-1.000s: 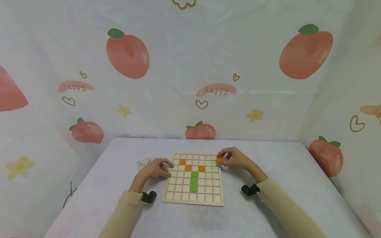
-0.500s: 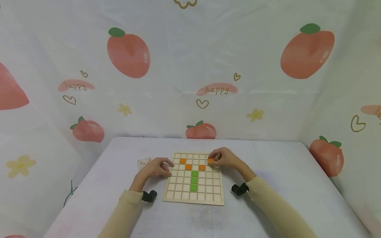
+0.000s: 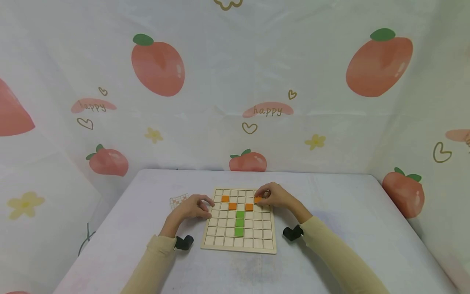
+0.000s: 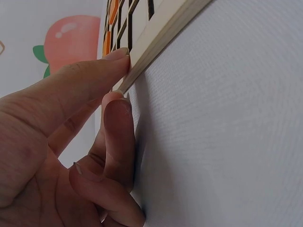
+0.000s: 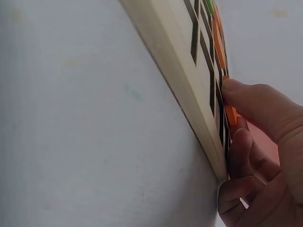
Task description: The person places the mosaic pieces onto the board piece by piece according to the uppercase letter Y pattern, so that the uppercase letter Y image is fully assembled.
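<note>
A square wooden grid board [image 3: 248,243] lies on the table. My right hand [image 3: 277,195] pinches an orange square tile [image 3: 258,199] between thumb and fingers, low over the second row from the back on the board's right side. In the right wrist view, that orange tile [image 5: 230,111] stands tilted against the grid under the thumb. My left hand [image 3: 192,207] rests thumb and fingertips against the board's left edge, as the left wrist view shows at the board's rim [image 4: 163,40]. Three orange tiles, one being the left tile [image 3: 225,199], and a column of green tiles [image 3: 240,223] sit in cells.
A small card with a printed grid pattern [image 3: 178,200] lies left of the board, partly behind my left hand. The white table [image 3: 327,245] reaches back to a fruit-printed cloth [image 3: 205,81]. Black devices are strapped on both wrists, such as the right wrist device [image 3: 293,233].
My right hand has moved left with the orange tile, from the board's right edge inward over the second row. My left hand has stayed at the left edge.
</note>
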A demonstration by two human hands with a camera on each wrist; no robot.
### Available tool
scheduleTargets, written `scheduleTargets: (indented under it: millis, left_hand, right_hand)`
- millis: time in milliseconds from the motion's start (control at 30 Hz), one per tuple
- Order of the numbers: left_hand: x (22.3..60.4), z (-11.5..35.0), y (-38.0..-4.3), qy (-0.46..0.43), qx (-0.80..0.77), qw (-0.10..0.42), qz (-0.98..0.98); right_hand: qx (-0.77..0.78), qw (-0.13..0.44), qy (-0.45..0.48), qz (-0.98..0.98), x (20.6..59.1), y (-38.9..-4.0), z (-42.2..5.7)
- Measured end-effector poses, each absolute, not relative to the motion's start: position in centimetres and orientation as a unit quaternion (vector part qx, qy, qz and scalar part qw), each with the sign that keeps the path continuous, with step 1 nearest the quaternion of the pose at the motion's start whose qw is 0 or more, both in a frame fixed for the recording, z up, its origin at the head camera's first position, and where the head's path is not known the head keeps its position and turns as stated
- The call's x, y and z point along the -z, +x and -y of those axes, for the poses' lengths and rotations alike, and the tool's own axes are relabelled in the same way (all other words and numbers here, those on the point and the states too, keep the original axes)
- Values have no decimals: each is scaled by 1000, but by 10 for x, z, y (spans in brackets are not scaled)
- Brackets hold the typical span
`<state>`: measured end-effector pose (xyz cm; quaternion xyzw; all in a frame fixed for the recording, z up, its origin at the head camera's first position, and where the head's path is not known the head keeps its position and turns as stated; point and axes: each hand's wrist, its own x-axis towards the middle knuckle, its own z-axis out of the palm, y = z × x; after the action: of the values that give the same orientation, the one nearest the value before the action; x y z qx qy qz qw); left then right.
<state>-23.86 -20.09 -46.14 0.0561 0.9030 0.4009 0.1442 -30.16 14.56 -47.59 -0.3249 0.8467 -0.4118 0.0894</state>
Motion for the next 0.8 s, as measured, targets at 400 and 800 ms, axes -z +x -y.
scheduleTargets:
  millis: [400,800]
  left_hand:
    - [463,198,-239,63,-397,144,-904]
    - [462,196,-240,66,-398,143,-904]
  right_hand:
    - [401,91,-315,-856,475,-301,-147]
    - [399,97,-314,-856,477,-303,-149]
